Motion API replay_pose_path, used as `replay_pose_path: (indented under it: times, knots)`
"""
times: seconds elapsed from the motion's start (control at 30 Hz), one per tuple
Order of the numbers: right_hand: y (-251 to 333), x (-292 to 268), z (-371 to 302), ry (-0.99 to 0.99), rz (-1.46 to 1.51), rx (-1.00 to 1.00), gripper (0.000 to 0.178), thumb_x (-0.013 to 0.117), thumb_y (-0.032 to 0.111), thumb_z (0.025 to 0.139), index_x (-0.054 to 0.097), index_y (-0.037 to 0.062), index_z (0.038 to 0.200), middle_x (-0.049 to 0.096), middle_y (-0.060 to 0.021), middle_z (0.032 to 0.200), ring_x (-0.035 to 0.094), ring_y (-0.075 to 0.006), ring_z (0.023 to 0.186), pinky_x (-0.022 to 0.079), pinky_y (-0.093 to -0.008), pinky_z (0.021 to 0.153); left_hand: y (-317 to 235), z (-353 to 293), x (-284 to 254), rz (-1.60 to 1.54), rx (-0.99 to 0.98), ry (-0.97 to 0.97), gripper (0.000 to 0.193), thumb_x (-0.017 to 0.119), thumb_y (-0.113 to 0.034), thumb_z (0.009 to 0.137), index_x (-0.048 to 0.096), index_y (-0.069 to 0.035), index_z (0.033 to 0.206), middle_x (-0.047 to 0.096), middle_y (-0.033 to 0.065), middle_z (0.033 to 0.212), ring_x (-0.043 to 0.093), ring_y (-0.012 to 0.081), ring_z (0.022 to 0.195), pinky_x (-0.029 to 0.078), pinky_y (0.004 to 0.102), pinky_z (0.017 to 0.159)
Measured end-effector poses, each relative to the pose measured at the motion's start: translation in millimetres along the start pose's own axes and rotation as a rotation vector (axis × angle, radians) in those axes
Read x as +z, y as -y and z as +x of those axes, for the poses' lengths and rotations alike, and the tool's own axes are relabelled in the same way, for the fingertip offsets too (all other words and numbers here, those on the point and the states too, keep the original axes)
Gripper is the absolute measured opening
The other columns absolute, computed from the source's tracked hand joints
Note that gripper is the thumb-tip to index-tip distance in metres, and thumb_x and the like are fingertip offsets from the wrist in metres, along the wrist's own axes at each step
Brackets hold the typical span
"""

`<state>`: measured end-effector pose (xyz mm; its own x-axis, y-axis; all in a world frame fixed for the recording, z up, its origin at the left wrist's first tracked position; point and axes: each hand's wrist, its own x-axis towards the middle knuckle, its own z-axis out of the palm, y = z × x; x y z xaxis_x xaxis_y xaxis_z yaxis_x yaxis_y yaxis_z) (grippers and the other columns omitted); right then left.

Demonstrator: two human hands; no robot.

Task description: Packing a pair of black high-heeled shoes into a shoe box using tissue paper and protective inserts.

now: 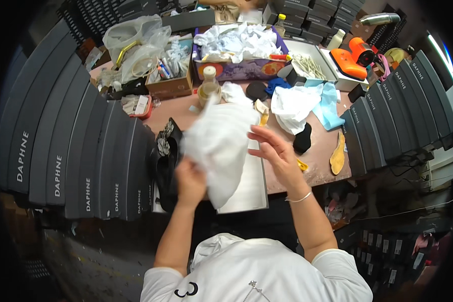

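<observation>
A soft white sheet or bag (221,146), blurred by motion, hangs over the front of the table. My left hand (190,178) is closed on its lower left edge. Just right of it, my right hand (277,151) is open with fingers apart, the fingertips close to the white material; whether they touch it I cannot tell. Below the sheet, partly covered, lies a white-lined open box part (251,189). Left of the sheet are black shoes (166,173) with a glittery silver ornament (164,143), partly hidden by my left hand and the sheet.
Dark grey shoeboxes stand in rows at left (70,146) and right (387,110). Behind are a bottle (209,83), a purple carton (256,69) of crumpled white paper and an orange tool (350,63). A white cloth (294,108) and a tan insole (338,155) lie at right.
</observation>
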<state>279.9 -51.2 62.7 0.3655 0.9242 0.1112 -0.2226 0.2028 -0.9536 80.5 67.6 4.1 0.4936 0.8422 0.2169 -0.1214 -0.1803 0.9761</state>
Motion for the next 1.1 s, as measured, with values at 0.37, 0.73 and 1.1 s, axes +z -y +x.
replay_pose_path:
  times: [0.37,0.73,1.1]
  knots:
    - [-157.5,-14.7,-32.4,0.243,-1.543,0.202,0.042,0.054,0.005,0.083,0.052,0.0033,0.125,0.055,-0.0186,0.097,0.058,-0.0373,0.093,0.050,-0.0457,0.079,-10.4,-53.2,-105.0,0.260,0.139,-0.739,0.038,0.057,-0.002,0.093,0.045,0.010,0.127,0.058,0.0169,0.122,0.059,0.0204,0.103,0.049,0.0339,0.092]
    - [79.9,-27.5,42.5,-0.098,-1.571,-0.425,0.032,0.061,-0.005,0.073,0.068,0.0074,0.102,0.061,-0.0107,0.092,0.061,-0.0310,0.088,0.050,-0.0388,0.075,-36.0,1.7,-87.2,-0.106,0.276,-0.719,0.052,0.056,0.003,0.090,0.036,0.004,0.138,0.050,0.0185,0.130,0.056,0.0236,0.112,0.048,0.0376,0.096]
    - [9.7,-60.4,2.4,0.292,-1.450,-0.161,0.056,0.067,0.013,0.082,0.048,0.0026,0.133,0.039,-0.0278,0.142,0.037,-0.0440,0.132,0.033,-0.0491,0.108,5.8,-93.6,0.2,-0.435,-0.531,-0.553,0.050,0.047,-0.004,0.097,0.033,-0.002,0.145,0.044,0.0113,0.142,0.047,0.0224,0.127,0.040,0.0358,0.106]
